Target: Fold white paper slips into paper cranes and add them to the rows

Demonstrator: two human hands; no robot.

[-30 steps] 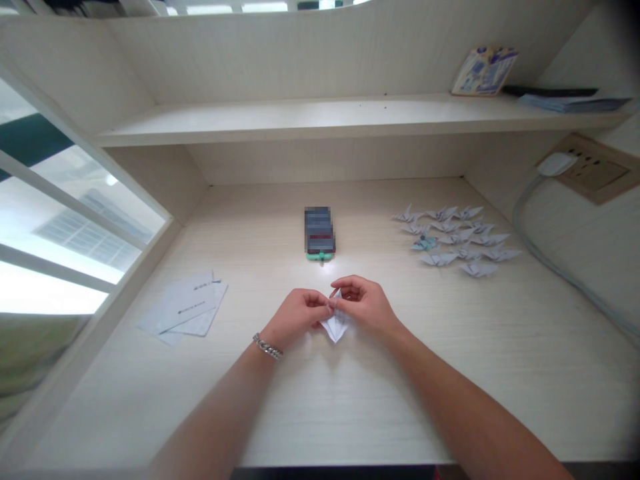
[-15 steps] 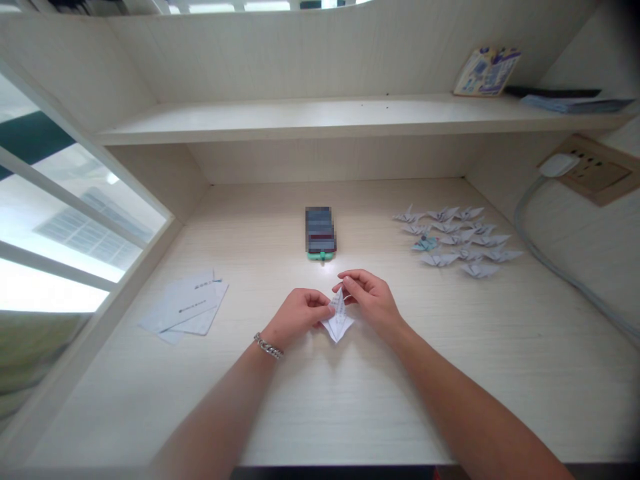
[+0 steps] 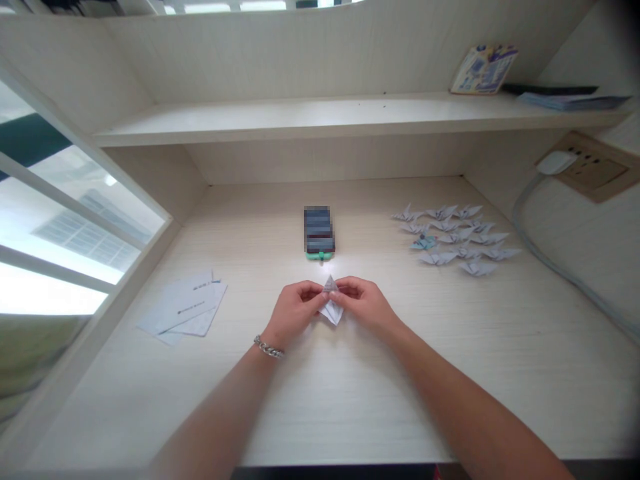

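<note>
A small folded white paper piece (image 3: 331,311) is pinched between my left hand (image 3: 297,310) and my right hand (image 3: 363,303), just above the desk. Its pointed tip rises between my fingers and its lower corner hangs below them. My fingers hide its middle. A metal chain bracelet (image 3: 269,347) circles my left wrist. Beyond my hands lies a phone in a green case (image 3: 319,233), its screen blurred. Neither hand touches it.
Several paper cranes (image 3: 453,237) stand in rows on the right of the pale wood desk (image 3: 320,407). Loose paper sheets (image 3: 185,307) lie to the left, beside a window (image 3: 60,213). A shelf (image 3: 350,117) overhangs the desk, and a cable (image 3: 545,253) runs from a wall socket (image 3: 585,167).
My hands have come closer together and now pinch the paper from both sides. My right hand has moved down from above it, and the paper's upper point looks shorter.
</note>
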